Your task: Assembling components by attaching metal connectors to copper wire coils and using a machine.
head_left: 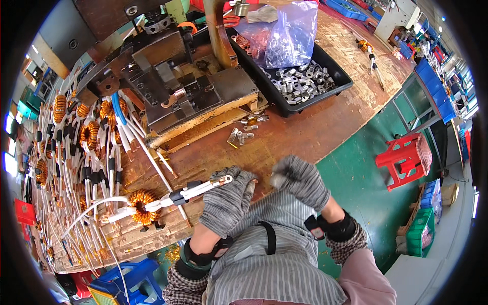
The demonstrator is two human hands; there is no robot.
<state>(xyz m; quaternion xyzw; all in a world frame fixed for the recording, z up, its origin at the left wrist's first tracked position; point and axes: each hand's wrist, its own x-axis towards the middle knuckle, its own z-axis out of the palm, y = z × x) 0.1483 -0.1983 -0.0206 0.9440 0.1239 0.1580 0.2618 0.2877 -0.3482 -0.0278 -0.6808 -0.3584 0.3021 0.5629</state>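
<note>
Lead-end handling step, as judged: left hand [226, 203] closed round the leads [195, 190] of the coil [144, 216] at the bench's [284, 140] front edge, right hand [301, 180] curled, cannot tell whether gripping; next move calls for steady support.

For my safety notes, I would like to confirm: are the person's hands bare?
No, the left hand and the right hand both wear grey gloves.

A copper-wound ring coil [144, 207] is near the bench edge [165, 237], its white lead [193, 191] slanting rightward to 1 metal lug [220, 181].
</note>
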